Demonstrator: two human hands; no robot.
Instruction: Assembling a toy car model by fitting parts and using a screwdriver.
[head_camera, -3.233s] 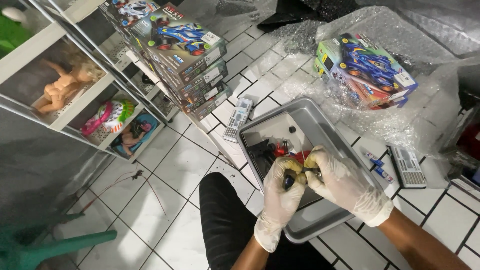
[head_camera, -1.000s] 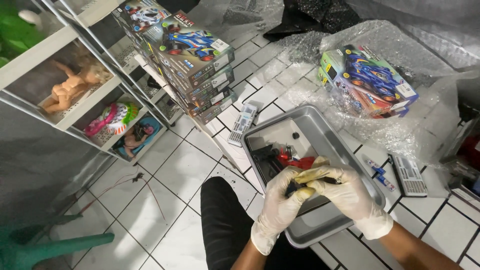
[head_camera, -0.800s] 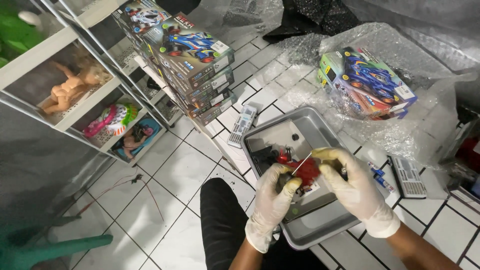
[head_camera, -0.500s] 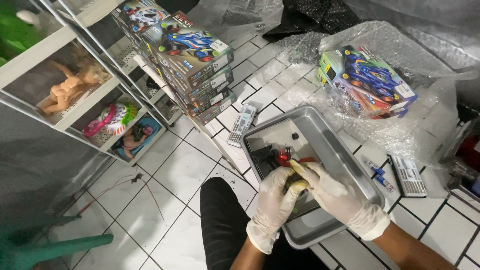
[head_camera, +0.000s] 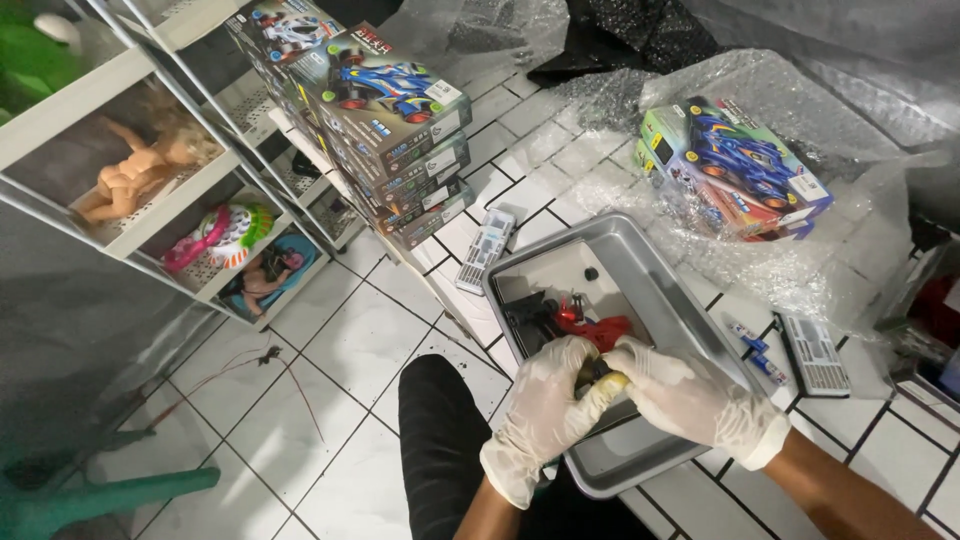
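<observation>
Both my hands wear white gloves and meet over a grey metal tray (head_camera: 668, 290) on the tiled floor. My left hand (head_camera: 548, 400) and my right hand (head_camera: 680, 392) are both closed on one small dark and yellow toy part (head_camera: 598, 377). In the tray behind them lie a red toy car piece (head_camera: 598, 328), black parts (head_camera: 532, 316) and a small black round bit (head_camera: 591, 273). My black trouser leg (head_camera: 440, 440) is in front of the tray.
Stacked toy car boxes (head_camera: 392, 130) stand on a white shelf rack (head_camera: 150, 190) holding a doll and toys. A boxed toy car (head_camera: 735, 165) sits in bubble wrap. Two remote controls (head_camera: 484, 250) (head_camera: 812, 352) and small tubes (head_camera: 752, 350) lie on the tiles. A green stool (head_camera: 70, 490) is at lower left.
My hands lifted the red piece above the tray, then came back down. The red piece now lies in the tray and both hands are closed on the small dark and yellow part.
</observation>
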